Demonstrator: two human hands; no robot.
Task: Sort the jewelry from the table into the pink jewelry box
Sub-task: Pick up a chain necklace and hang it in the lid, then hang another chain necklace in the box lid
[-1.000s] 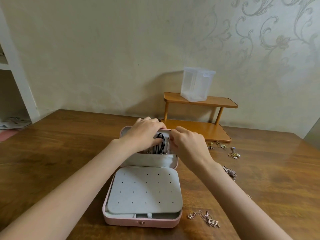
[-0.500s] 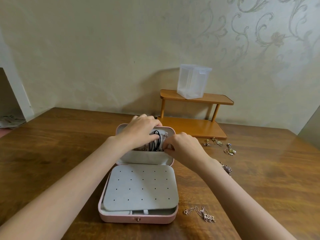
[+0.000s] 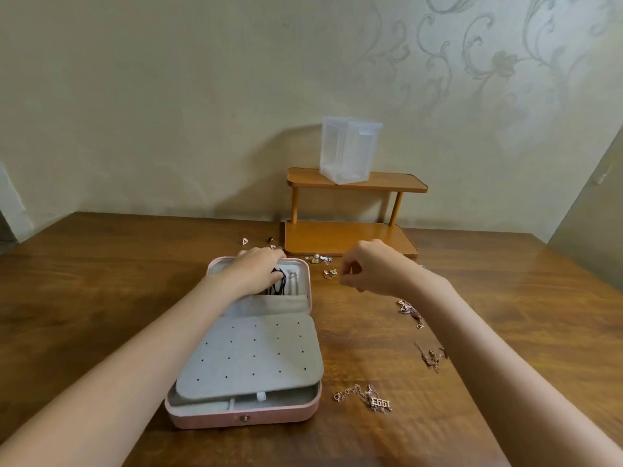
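Pink jewelry box (image 3: 242,417): lies open on the desk (image 3: 101,281); its grey perforated earring panel (image 3: 251,358) is folded over the near half; the far half holds black cords (image 3: 279,281) and some pale chains.
Left hand (image 3: 254,273): rests in the far half of the box; its fingers are curled down onto the black cords, seemingly pressing or gripping them; the exact hold is hidden under the hand.
Right hand (image 3: 369,267): hovers above the desk, just right of the box and clear of it; its fingers are curled with thumb and forefinger close together; I cannot tell whether they pinch anything.
Jewelry left on the desk: a gold earring (image 3: 330,273) just beside the right hand; small pieces (image 3: 317,258) before the wooden shelf (image 3: 350,237); a triangular charm (image 3: 245,241) beyond the box; chains (image 3: 409,310) and (image 3: 431,357) beside the right forearm; a necklace with number charms (image 3: 371,397) by the box's near corner.
Progress: by my judgement partly done; much is unsorted.
Risk: the right forearm passes close over the loose chains; a low sweep could drag or tangle them, or push them towards the desk edge.
Risk: the cords and pale chains share one compartment; if the left hand lifts carelessly, they may snag and pull out together.
Risk: the earring is small; a poor pinch could send it skidding across the desk.
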